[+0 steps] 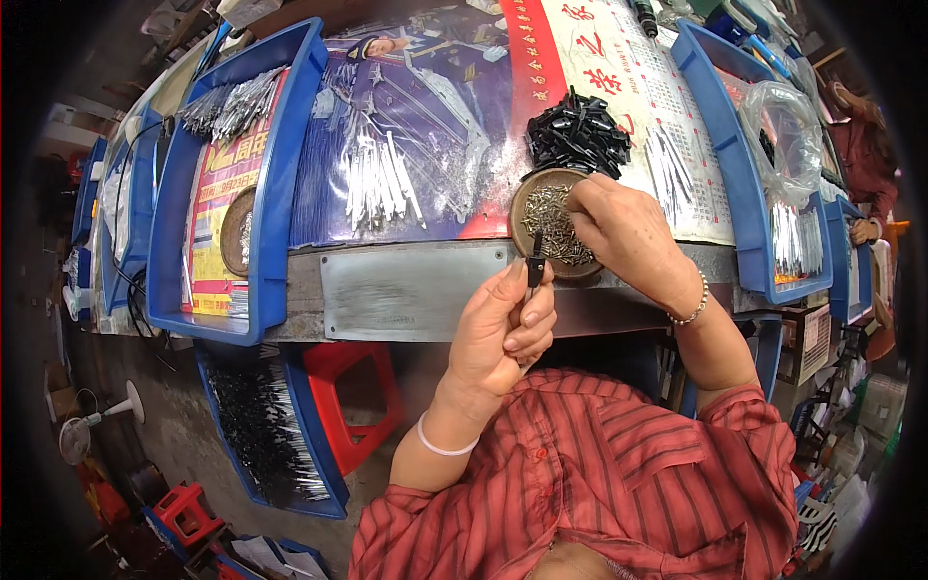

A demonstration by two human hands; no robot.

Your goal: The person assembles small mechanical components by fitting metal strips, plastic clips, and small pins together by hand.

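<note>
Left hand (505, 327) – thumb and forefinger pinching a small black part (536, 274), at the near edge of a round bowl (518, 217). Right hand (628, 230) – fingers bunched over the bowl's metal pins (549, 220); grip unclear. Black pieces (578, 135) heaped just beyond.

Pins (553, 215) lie in the bowl (518, 218), parts (580, 133) behind (trays (274, 253) either side).

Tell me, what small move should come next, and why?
Probably lift one of the small, shiny metal pieces from the round brown bowl: the right hand reaches into it, while the left hand holds a small black part close by. Whether the right hand already pinches one is hidden.
</note>
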